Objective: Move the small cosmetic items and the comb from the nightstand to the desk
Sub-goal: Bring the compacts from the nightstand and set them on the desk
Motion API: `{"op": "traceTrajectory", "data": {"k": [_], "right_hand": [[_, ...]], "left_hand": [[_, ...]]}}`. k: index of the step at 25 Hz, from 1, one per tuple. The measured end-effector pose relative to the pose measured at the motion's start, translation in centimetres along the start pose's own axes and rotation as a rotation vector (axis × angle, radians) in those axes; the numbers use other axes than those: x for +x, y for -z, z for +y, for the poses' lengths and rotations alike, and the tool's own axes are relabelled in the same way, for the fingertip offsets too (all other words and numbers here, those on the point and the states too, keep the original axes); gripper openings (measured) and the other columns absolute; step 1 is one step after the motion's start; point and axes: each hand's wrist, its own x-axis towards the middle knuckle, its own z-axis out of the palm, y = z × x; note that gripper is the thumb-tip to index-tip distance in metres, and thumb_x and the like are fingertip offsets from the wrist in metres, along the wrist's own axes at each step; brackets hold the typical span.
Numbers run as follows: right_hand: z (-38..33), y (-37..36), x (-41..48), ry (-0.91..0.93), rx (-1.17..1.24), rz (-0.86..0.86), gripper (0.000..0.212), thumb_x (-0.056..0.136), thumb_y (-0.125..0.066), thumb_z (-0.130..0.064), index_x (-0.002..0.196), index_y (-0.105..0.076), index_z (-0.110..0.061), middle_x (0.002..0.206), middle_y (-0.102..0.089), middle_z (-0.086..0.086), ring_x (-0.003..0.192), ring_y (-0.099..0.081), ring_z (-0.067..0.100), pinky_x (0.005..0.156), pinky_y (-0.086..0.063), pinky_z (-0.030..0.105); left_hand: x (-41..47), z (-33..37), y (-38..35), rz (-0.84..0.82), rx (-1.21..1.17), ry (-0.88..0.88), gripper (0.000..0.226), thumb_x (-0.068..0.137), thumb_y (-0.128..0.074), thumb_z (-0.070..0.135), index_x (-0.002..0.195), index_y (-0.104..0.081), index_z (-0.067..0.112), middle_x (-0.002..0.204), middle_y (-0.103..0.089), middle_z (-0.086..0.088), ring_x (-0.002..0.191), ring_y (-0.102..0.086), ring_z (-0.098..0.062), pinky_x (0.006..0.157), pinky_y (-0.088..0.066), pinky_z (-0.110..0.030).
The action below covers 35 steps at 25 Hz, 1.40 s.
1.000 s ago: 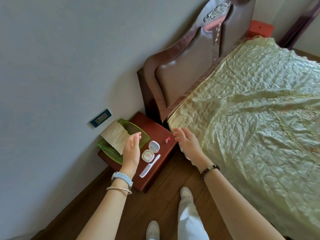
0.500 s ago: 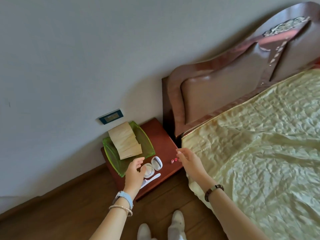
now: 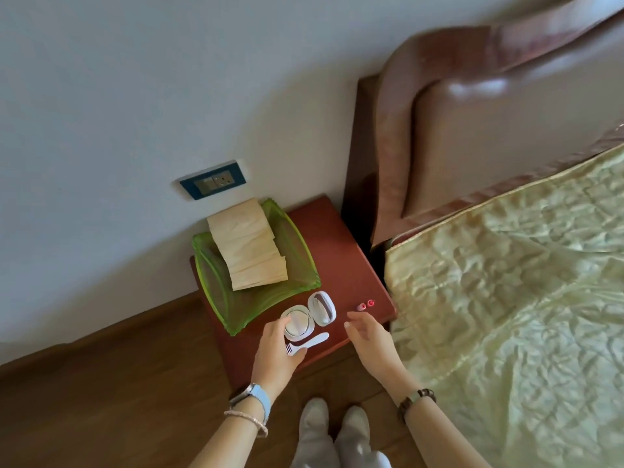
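- The person's left hand (image 3: 277,352) has come down onto the front of the red-brown nightstand (image 3: 337,258). Half a second ago it hovered just short of the things there.
- Its forefinger now touches the rim of the open round powder compact (image 3: 299,324), and its thumb lies across the toothed end of the white comb (image 3: 314,342). The fingers are curved, but whether they have actually taken hold cannot be told.
- The right hand (image 3: 369,339) has drawn in over the nightstand's front edge. Its fingers are loose and spread, holding nothing, with the tips just short of two tiny red cosmetic items (image 3: 365,304).
- The compact, the comb and the red items lie where they lay a second ago: all on the nightstand, in front of a green glass tray (image 3: 236,312) that carries folded paper (image 3: 248,244).
- Judgement: the pick-up is only beginning. Nothing has been lifted, and no desk is in view, so every carry is yet to be done.
- The red items are very small and near the bedside edge (image 3: 388,309), so a careless pinch could knock them off.
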Motion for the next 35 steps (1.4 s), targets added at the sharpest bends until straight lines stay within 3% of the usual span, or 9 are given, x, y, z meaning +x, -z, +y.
{"op": "traceTrajectory", "data": {"k": [6, 9, 14, 18, 21, 27, 32, 35], "right_hand": [[1.5, -3.2, 5.2, 0.041, -0.023, 0.015, 0.041, 0.1, -0.053, -0.023, 0.14, -0.05, -0.013, 0.13, -0.063, 0.004, 0.114, -0.06, 0.014, 0.081, -0.04, 0.009], [1.6, -4.3, 6.8, 0.072, -0.054, 0.042, 0.033, 0.101, -0.052, -0.023, 0.132, -0.057, -0.013, 0.115, -0.067, 0.0, 0.096, -0.059, 0.01, 0.066, -0.042, 0.005], [2.1, -5.0, 7.5, 0.135, -0.126, 0.095, 0.022, 0.101, -0.051, -0.02, 0.115, -0.066, -0.01, 0.098, -0.071, 0.003, 0.088, -0.067, 0.018, 0.066, -0.045, 0.013], [1.6, -4.3, 6.6, 0.179, -0.137, 0.109, 0.021, 0.101, -0.05, -0.017, 0.112, -0.068, -0.012, 0.09, -0.071, 0.002, 0.08, -0.067, 0.018, 0.061, -0.044, 0.013], [0.7, -3.0, 4.8, 0.204, -0.141, 0.108, 0.02, 0.1, -0.052, -0.015, 0.108, -0.07, -0.01, 0.076, -0.064, -0.005, 0.064, -0.058, 0.007, 0.056, -0.043, 0.01], [-4.2, -0.5, -1.5, 0.286, -0.165, 0.061, 0.019, 0.098, -0.053, -0.012, 0.103, -0.071, -0.009, 0.076, -0.065, -0.004, 0.061, -0.052, 0.003, 0.059, -0.041, 0.009], [-11.3, 0.0, -6.6, 0.371, -0.198, -0.001, 0.02, 0.097, -0.055, -0.015, 0.107, -0.071, -0.01, 0.084, -0.071, 0.004, 0.075, -0.065, 0.019, 0.061, -0.046, 0.018], [-15.8, -1.0, -9.5, 0.432, -0.198, -0.037, 0.02, 0.098, -0.056, -0.019, 0.107, -0.071, -0.012, 0.082, -0.07, 0.004, 0.068, -0.061, 0.015, 0.058, -0.045, 0.014]], "left_hand": [[3.9, -4.1, -3.9, 0.094, 0.079, -0.056, 0.077, 0.076, -0.081, 0.014, 0.142, -0.041, 0.023, 0.146, -0.039, 0.001, 0.137, -0.038, -0.017, 0.1, -0.048, -0.033], [5.3, -4.9, -4.9, 0.124, 0.08, -0.053, 0.082, 0.074, -0.082, 0.013, 0.143, -0.04, 0.021, 0.142, -0.044, 0.002, 0.133, -0.041, -0.017, 0.098, -0.05, -0.033], [6.5, -5.0, -5.5, 0.132, 0.138, -0.062, 0.084, 0.067, -0.085, 0.018, 0.141, -0.044, 0.018, 0.136, -0.049, 0.001, 0.126, -0.044, -0.017, 0.098, -0.043, -0.026], [6.2, -4.1, -4.9, 0.134, 0.178, -0.072, 0.078, 0.065, -0.084, 0.018, 0.135, -0.05, 0.014, 0.13, -0.049, 0.0, 0.12, -0.052, -0.019, 0.096, -0.048, -0.029], [4.0, -2.5, -4.1, 0.144, 0.14, -0.059, 0.072, 0.066, -0.081, 0.016, 0.132, -0.052, 0.013, 0.124, -0.048, 0.001, 0.115, -0.053, -0.019, 0.09, -0.048, -0.024], [-2.4, 1.8, 0.7, 0.222, 0.073, -0.058, 0.074, 0.06, -0.084, 0.016, 0.128, -0.056, 0.011, 0.119, -0.049, 0.001, 0.111, -0.052, -0.02, 0.088, -0.042, -0.02], [-6.7, 4.5, 7.5, 0.357, 0.033, -0.074, 0.073, 0.06, -0.087, 0.023, 0.125, -0.057, 0.013, 0.117, -0.051, 0.001, 0.109, -0.055, -0.019, 0.091, -0.052, -0.031], [-9.1, 5.0, 12.1, 0.411, -0.003, -0.048, 0.073, 0.064, -0.086, 0.023, 0.13, -0.054, 0.015, 0.123, -0.048, 0.002, 0.114, -0.052, -0.017, 0.095, -0.05, -0.031]]}}
